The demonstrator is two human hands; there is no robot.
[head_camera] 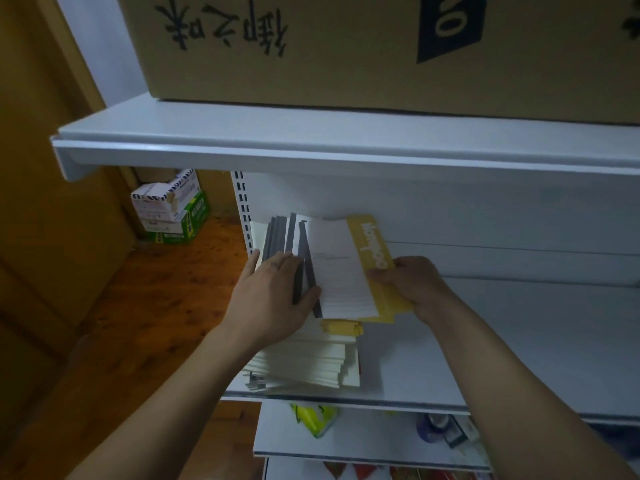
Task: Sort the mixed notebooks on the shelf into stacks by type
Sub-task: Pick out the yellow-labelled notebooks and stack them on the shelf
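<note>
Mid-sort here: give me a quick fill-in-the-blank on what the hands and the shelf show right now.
The lettered notebook that the right hand grips has a ____ cover.
The fanned notebooks under the left hand have ____ spines.
The cardboard box stands on the shelf ____ the notebooks.
Missing words: yellow; grey; above.

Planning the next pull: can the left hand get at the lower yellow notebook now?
Probably not: the lower yellow notebook sits under the fanned notebooks that the left hand rests on.
</note>
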